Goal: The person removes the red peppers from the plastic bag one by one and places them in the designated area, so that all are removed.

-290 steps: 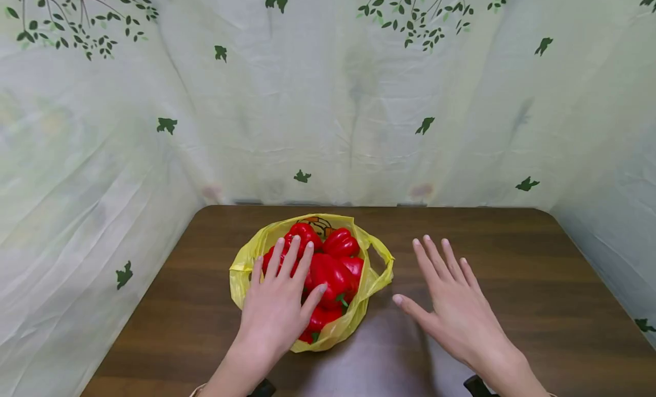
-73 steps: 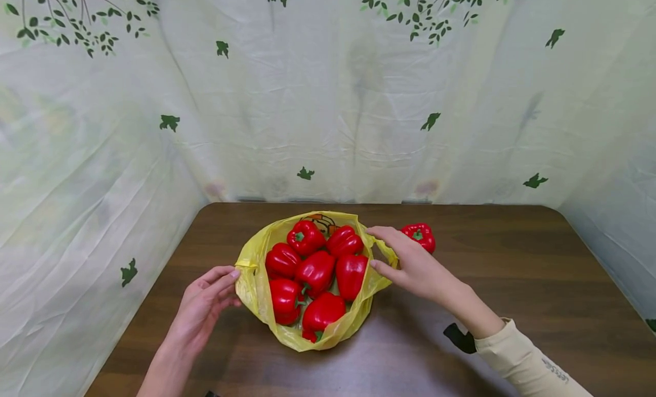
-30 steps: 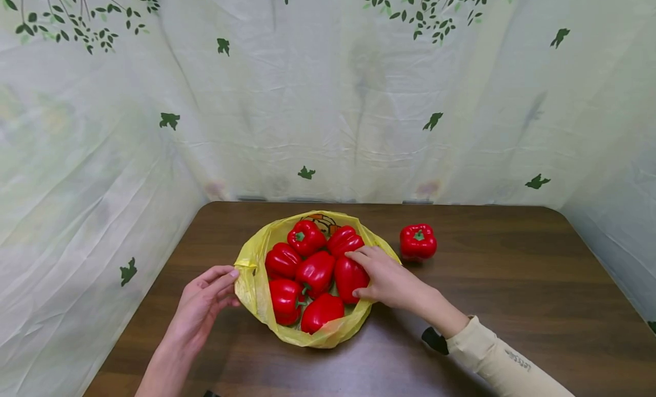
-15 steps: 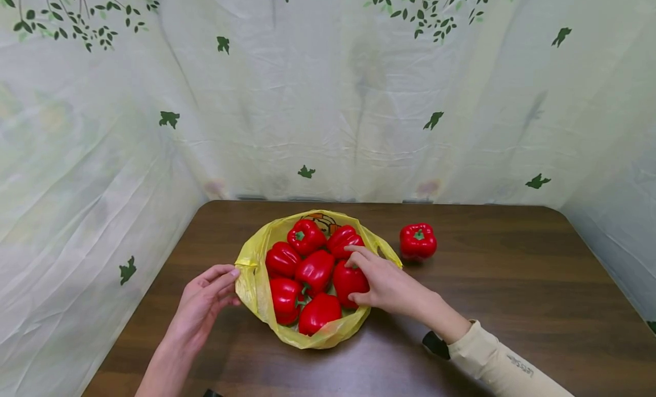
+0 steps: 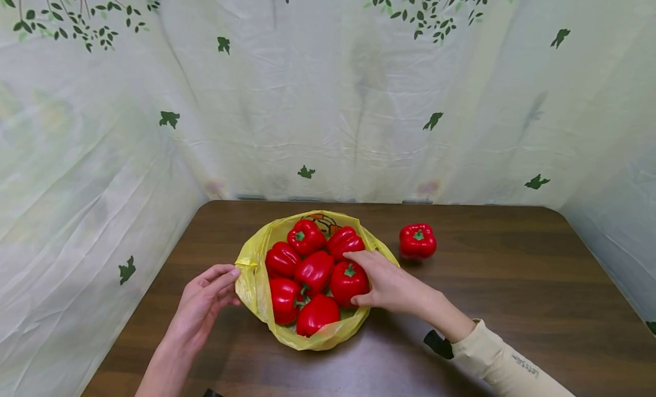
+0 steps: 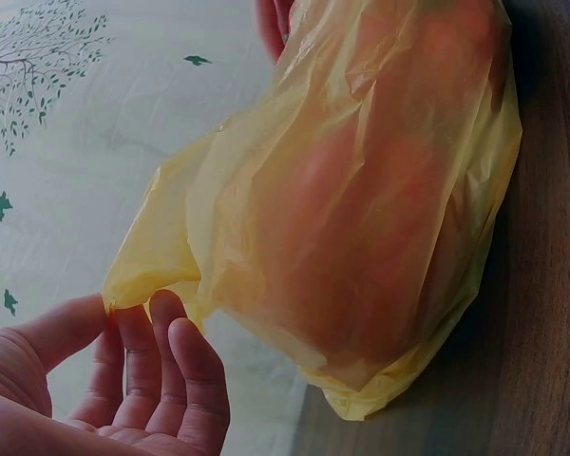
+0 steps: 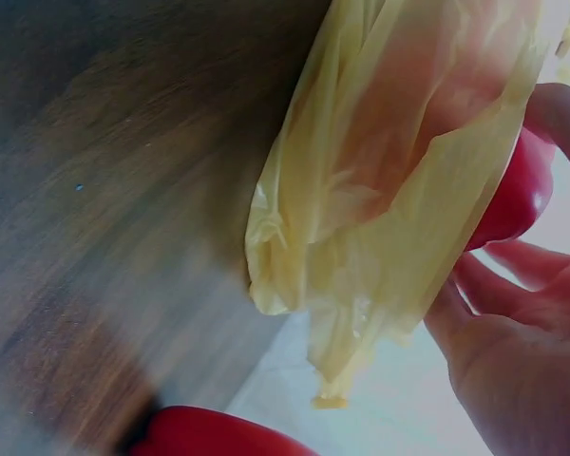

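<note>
A yellow plastic bag (image 5: 250,250) stands on the table with its mouth spread and several red bell peppers inside. My left hand (image 5: 204,299) pinches the bag's left edge between thumb and fingertips, as the left wrist view also shows at the bag's handle (image 6: 152,271). Reaching over the right rim, my right hand (image 5: 392,283) grips a bell pepper (image 5: 348,286) with thumb and fingers on either side of it. That pepper sits inside the bag, its green stem facing up. In the right wrist view, the bag partly hides the gripped pepper (image 7: 518,195).
One loose red bell pepper (image 5: 417,242) stands on the brown wooden table (image 5: 517,283), right of the bag and behind my right wrist. A pale cloth (image 5: 333,112) printed with leaves and birds hangs behind and beside the table.
Both hands have come from hovering open to the bag; one pepper now stands on the table. Most recently my right hand reached into the bag, and the pepper there has turned stem-up.
</note>
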`<state>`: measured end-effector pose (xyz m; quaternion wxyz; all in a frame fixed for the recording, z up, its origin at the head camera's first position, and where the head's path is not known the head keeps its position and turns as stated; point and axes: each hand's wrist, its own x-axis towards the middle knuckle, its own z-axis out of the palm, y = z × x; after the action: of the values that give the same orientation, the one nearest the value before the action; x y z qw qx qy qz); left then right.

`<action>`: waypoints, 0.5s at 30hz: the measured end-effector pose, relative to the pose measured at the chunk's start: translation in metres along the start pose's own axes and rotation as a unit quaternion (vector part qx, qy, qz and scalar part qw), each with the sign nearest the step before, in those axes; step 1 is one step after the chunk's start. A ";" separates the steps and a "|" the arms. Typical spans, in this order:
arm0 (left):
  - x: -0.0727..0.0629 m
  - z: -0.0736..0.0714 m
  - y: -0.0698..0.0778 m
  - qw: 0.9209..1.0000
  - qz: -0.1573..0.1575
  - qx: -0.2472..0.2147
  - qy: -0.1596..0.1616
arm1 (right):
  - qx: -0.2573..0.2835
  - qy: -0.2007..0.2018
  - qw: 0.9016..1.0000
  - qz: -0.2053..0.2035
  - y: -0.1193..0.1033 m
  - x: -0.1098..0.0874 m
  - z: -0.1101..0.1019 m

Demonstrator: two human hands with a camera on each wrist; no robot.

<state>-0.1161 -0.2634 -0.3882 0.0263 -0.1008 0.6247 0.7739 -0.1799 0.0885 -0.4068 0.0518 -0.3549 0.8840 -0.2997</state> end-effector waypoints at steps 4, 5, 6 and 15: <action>0.000 0.000 0.000 1.000 0.001 0.000 -0.001 | -0.014 -0.005 1.000 0.001 0.003 0.000 0.001; 0.000 0.000 0.000 1.000 0.001 0.000 -0.001 | -0.017 -0.003 1.000 -0.003 0.003 0.000 0.001; 0.000 0.000 0.000 1.000 0.001 0.000 -0.001 | -0.021 -0.001 1.000 -0.007 0.003 0.000 0.001; -0.001 0.000 0.001 1.000 0.001 -0.001 -0.001 | -0.012 0.025 0.999 -0.034 0.001 0.000 0.000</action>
<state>-0.1155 -0.2634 -0.3873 0.0258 -0.0991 0.6243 0.7745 -0.1798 0.0889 -0.4073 0.0148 -0.3776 0.8762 -0.2991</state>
